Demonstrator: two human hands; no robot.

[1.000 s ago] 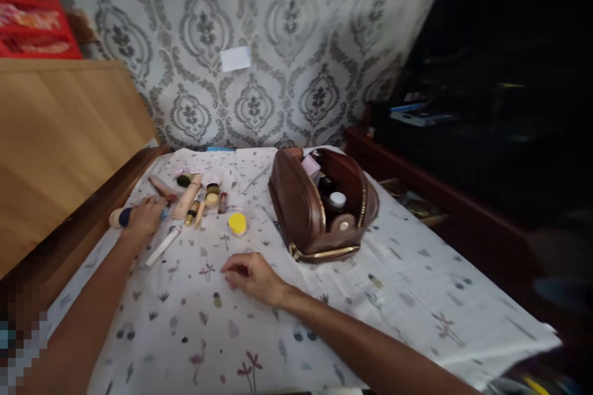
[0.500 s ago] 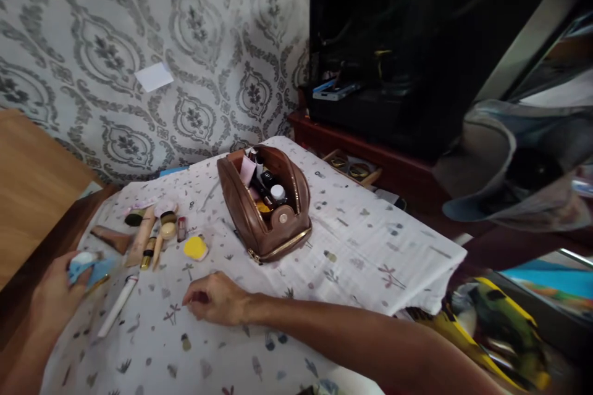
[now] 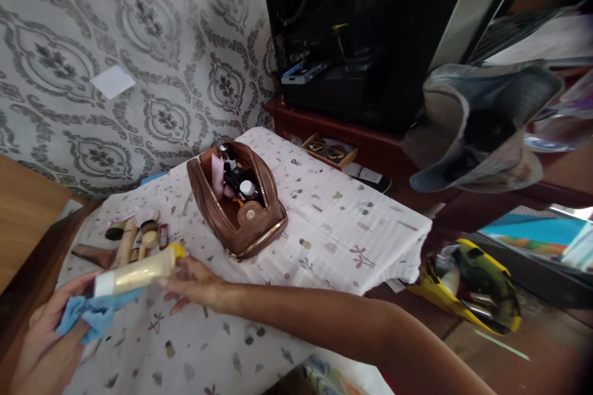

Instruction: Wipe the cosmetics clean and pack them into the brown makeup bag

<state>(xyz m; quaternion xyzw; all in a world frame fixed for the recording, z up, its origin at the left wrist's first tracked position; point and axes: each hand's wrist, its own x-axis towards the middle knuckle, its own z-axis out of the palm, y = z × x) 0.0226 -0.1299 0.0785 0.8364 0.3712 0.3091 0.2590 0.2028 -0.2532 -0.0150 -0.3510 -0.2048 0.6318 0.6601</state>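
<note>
The pale yellow tube (image 3: 141,274) is lying across the view above the cloth-covered desk (image 3: 319,219), its long axis running left to right and rising slightly toward the right. Its white cap is pointing at the left hand (image 3: 44,336), whose grip is closing around that end and a crumpled blue cloth (image 3: 95,318). The right hand (image 3: 199,284) is meeting the far end with fingers parted; whether its grip is pinching the tube I cannot tell. Beyond them, the brown bag (image 3: 227,231) is standing unzipped on the desk, holding a pink item (image 3: 217,177), black items (image 3: 238,174) and a white-topped container (image 3: 247,187). Farther right, a shallow wooden box (image 3: 347,159) is holding round, gold-rimmed items (image 3: 336,153). Small cosmetics (image 3: 150,239) are lying just behind the tube.
</note>
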